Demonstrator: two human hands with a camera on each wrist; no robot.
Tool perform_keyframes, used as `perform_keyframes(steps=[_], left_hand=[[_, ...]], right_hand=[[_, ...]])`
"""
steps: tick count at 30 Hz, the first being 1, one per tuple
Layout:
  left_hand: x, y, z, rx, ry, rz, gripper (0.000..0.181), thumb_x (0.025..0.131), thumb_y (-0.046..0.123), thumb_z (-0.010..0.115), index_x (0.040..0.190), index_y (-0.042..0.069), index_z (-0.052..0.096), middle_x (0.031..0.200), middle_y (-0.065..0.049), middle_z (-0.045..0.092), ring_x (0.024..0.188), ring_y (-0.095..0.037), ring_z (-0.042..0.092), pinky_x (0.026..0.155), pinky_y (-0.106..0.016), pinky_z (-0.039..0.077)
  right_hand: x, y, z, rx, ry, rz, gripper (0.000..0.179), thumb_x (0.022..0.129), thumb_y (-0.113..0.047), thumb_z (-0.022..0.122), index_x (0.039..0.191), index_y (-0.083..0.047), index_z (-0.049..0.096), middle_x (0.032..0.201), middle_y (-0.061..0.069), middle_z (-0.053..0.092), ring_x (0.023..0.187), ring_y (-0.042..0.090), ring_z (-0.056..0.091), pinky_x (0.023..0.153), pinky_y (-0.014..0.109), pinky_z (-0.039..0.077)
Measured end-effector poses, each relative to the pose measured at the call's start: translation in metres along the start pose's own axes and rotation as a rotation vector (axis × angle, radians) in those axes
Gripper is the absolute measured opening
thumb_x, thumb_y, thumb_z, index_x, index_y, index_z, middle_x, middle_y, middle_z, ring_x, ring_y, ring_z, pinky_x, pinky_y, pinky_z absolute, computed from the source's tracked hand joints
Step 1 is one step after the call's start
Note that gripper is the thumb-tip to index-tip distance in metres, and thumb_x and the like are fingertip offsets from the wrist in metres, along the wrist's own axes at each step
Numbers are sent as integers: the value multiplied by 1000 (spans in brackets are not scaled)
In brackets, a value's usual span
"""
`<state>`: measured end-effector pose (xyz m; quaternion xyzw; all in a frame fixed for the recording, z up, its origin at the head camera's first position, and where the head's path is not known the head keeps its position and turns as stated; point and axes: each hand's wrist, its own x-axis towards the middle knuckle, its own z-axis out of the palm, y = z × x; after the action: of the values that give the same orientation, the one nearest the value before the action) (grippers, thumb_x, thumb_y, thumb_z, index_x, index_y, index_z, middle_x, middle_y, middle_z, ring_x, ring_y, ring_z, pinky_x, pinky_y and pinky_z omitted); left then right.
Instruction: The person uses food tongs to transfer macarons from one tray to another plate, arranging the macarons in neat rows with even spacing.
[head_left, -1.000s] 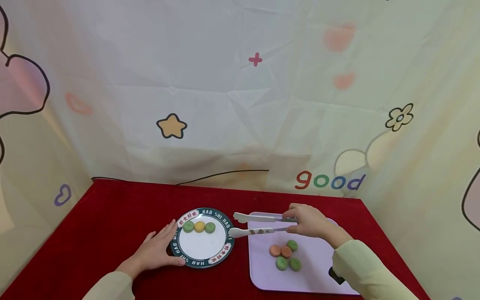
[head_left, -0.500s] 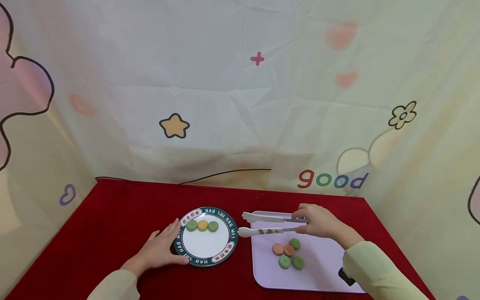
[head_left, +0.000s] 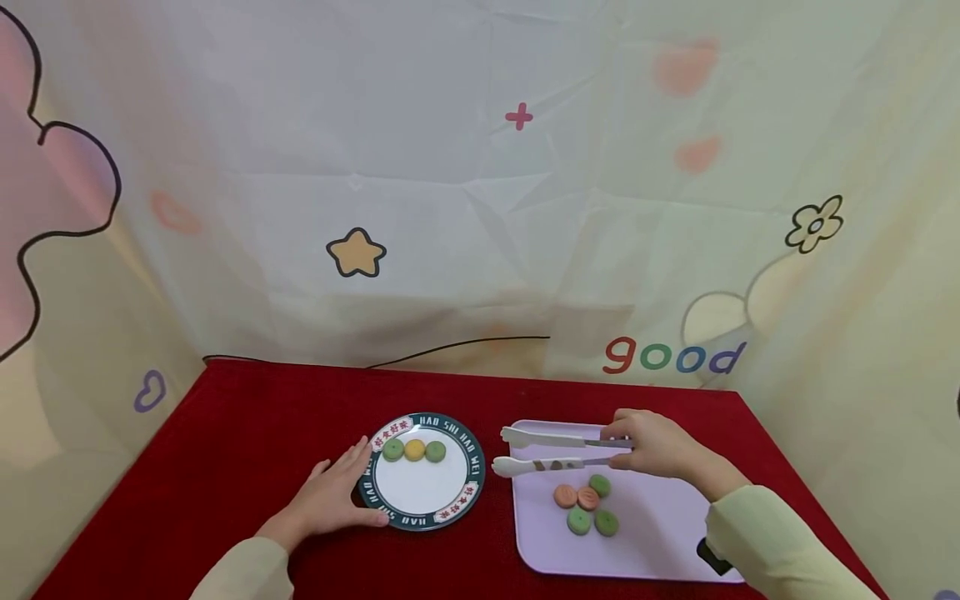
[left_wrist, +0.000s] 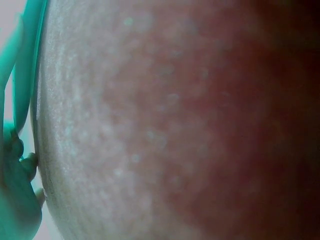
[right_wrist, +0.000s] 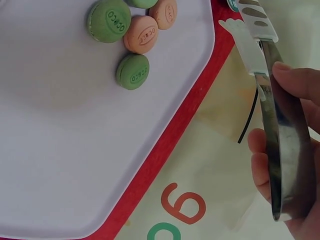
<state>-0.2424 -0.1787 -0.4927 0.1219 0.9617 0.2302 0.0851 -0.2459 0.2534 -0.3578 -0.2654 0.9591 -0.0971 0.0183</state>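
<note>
My left hand [head_left: 327, 497] rests at the left rim of a round white plate [head_left: 420, 492] with a dark green lettered border, fingers and thumb spread along it. Two green macarons [head_left: 393, 450] with a yellow one [head_left: 415, 450] between them form a row on the plate. My right hand [head_left: 655, 446] grips food tongs [head_left: 547, 465] with steel arms and white tips. The tips stand apart with nothing between them and point left, over the near-plate edge of the lilac tray [head_left: 645, 558]. In the right wrist view, thumb and fingers hold the steel arms [right_wrist: 290, 145].
Several green and orange macarons [head_left: 579, 521] lie grouped on the tray, just below the tongs. A red cloth [head_left: 285, 400] covers the table. A printed fabric backdrop [head_left: 465, 208] rises behind and at both sides. The left wrist view is mostly a blur.
The whole scene shifts slightly rightward in the head view. Against the plate and tray, both hands and the tongs hold almost the same place; the macarons have not moved.
</note>
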Motion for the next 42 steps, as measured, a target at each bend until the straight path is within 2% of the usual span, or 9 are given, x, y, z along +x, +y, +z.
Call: perform_keyframes(steps=[15,28,42], left_hand=[[0,-1,0,15,1,-8,113,55,71,62,141,12,20,149,-6,16,134,-25,19,103,-59,14],[0,-1,-1,18,-17,-15,113,55,71,62,141,11,20,149,-6,16,135,-24,18,103,-58,14],[2,-3,0,19,-9,-15,113,55,72,62,142,12,20,148,-6,16,134,-26,19,103,-58,14]], right_hand=[[-5,6,3,-9,10,-5,23,68,-19,73,90,-13,68,78,-7,56,69,5,49,59,20,45],[-11,11,4,17,-8,30,25,67,-20,74,90,-12,69,83,-5,59,72,7,51,62,24,48],[-17,17,5,66,-29,67,26,67,-20,74,91,-12,69,82,-5,58,71,7,49,58,19,44]])
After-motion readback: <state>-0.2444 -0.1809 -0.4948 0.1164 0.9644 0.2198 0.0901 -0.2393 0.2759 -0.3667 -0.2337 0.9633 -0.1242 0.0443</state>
